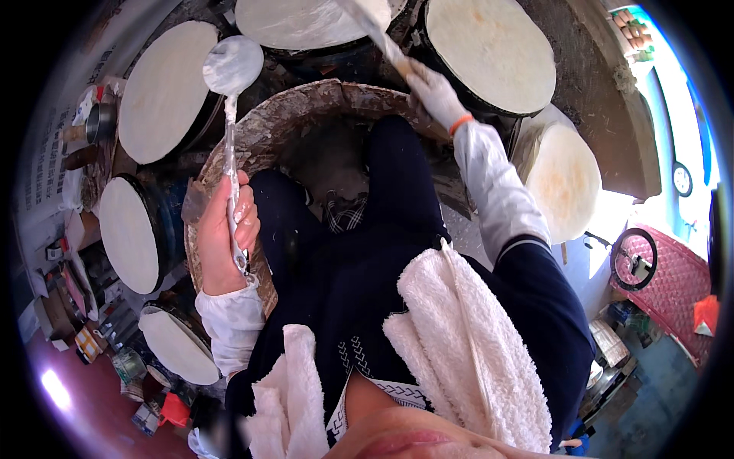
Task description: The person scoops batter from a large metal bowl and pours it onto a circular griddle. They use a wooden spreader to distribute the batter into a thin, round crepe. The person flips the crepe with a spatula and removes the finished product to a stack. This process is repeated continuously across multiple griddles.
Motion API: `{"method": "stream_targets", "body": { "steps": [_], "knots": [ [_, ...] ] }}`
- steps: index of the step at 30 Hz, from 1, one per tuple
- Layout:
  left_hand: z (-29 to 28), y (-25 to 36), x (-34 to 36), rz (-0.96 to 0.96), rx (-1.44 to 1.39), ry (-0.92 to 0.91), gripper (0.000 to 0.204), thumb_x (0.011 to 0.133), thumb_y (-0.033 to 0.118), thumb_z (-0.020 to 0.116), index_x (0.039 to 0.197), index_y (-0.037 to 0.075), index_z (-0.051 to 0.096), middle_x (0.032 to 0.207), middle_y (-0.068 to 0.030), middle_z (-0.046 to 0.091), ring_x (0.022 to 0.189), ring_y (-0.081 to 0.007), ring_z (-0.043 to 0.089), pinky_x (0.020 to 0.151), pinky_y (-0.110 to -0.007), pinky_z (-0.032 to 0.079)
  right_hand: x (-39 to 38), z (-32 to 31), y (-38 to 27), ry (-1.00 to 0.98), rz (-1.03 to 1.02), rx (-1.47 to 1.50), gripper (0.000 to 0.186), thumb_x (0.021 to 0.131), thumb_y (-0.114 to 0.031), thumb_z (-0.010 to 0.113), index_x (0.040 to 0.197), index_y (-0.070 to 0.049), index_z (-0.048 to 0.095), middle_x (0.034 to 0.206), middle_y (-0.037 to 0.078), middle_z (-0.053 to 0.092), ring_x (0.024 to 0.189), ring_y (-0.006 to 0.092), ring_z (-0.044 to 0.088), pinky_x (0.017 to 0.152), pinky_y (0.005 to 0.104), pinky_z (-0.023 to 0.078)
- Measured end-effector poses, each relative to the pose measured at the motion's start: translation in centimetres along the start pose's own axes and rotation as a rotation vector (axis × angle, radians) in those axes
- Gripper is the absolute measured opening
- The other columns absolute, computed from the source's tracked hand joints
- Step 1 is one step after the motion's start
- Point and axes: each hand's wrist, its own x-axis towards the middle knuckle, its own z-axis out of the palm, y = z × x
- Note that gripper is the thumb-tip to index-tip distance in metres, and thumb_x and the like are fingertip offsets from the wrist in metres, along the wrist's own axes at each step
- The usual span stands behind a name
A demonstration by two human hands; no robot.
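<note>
Two hands work from the seat inside the ring-shaped counter [321, 96], and every place below is told from that ring. Nearest, a white towel [466, 344] lies over the person's shoulders, inside the ring. At the ring's left rim the left hand [223, 237], bare, is closed round the handle of a long ladle [232, 69]; its round bowl, coated pale with batter, is raised just beyond the rim, between two griddles. At the far rim the right hand [432, 90], gloved in white, grips the handle of a flat spreader [367, 19] that reaches out over the far middle griddle [302, 23].

Seven round griddles stand outside the ring. Those to the lower left [180, 344], the left [126, 233], the upper left [164, 88] and the far right [489, 50] each carry a thin pale sheet spread out to the edge. The right-hand one [562, 180] looks a shade browner in its middle, so I judge it furthest cooked. The far middle sheet seems to be the one now in hand. None appears lifted off, so peeling and stacking look to remain.
</note>
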Motion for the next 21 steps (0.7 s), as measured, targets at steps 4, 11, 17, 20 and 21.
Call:
{"method": "stream_targets", "body": {
  "steps": [4, 11, 17, 20, 21],
  "knots": [
    [1.2, 0.6, 0.5, -0.007, 0.025, -0.028, 0.027, 0.108, 0.026, 0.044, 0.114, 0.001, 0.053, 0.069, 0.0009, 0.044, 0.044, -0.0046, 0.037, 0.039, -0.019, 0.03, 6.7, -0.4, -3.3, 0.396, -0.333, -0.584, 0.042, 0.101, -0.036, 0.047, 0.14, -0.02, 0.05, 0.101, 0.024, 0.07, 0.094, 0.0447, 0.067, 0.08, 0.0552, 0.052],
    [2.0, 0.5, 0.8, -0.05, 0.07, -0.006, 0.029, 0.108, 0.028, 0.042, 0.115, 0.002, 0.053, 0.068, 0.0015, 0.043, 0.043, -0.0048, 0.036, 0.037, -0.019, 0.029, 2.3, 5.0, -5.0, 0.529, -0.172, -0.607, 0.045, 0.101, -0.034, 0.049, 0.145, -0.029, 0.041, 0.088, 0.023, 0.07, 0.082, 0.0457, 0.068, 0.07, 0.0564, 0.053],
    [2.0, 0.7, 1.4, -0.045, 0.04, 0.024, 0.029, 0.108, 0.028, 0.042, 0.114, 0.002, 0.053, 0.068, 0.0012, 0.043, 0.043, -0.0054, 0.036, 0.037, -0.02, 0.029, 8.2, 2.8, -6.0, 0.551, -0.069, -0.456, 0.038, 0.099, -0.03, 0.05, 0.137, -0.022, 0.051, 0.099, 0.025, 0.069, 0.095, 0.0459, 0.066, 0.081, 0.0544, 0.052],
    [2.7, 0.5, 1.5, -0.041, 0.057, 0.019, 0.03, 0.109, 0.026, 0.041, 0.117, 0.0, 0.052, 0.068, 0.0019, 0.044, 0.041, -0.0037, 0.034, 0.036, -0.019, 0.028, 17.8, -1.0, -5.2, 0.691, -0.105, -0.388, 0.035, 0.096, -0.028, 0.052, 0.124, -0.01, 0.062, 0.106, 0.025, 0.069, 0.105, 0.0444, 0.064, 0.09, 0.0506, 0.051],
    [2.9, 0.4, 1.5, -0.039, 0.06, 0.016, 0.03, 0.109, 0.026, 0.041, 0.119, 0.0, 0.052, 0.068, 0.0022, 0.044, 0.04, -0.0029, 0.034, 0.036, -0.019, 0.028, 20.2, -2.2, -4.7, 0.664, -0.133, -0.402, 0.036, 0.095, -0.029, 0.052, 0.123, -0.009, 0.063, 0.108, 0.025, 0.068, 0.106, 0.0438, 0.064, 0.091, 0.0501, 0.051]
  ]
}}
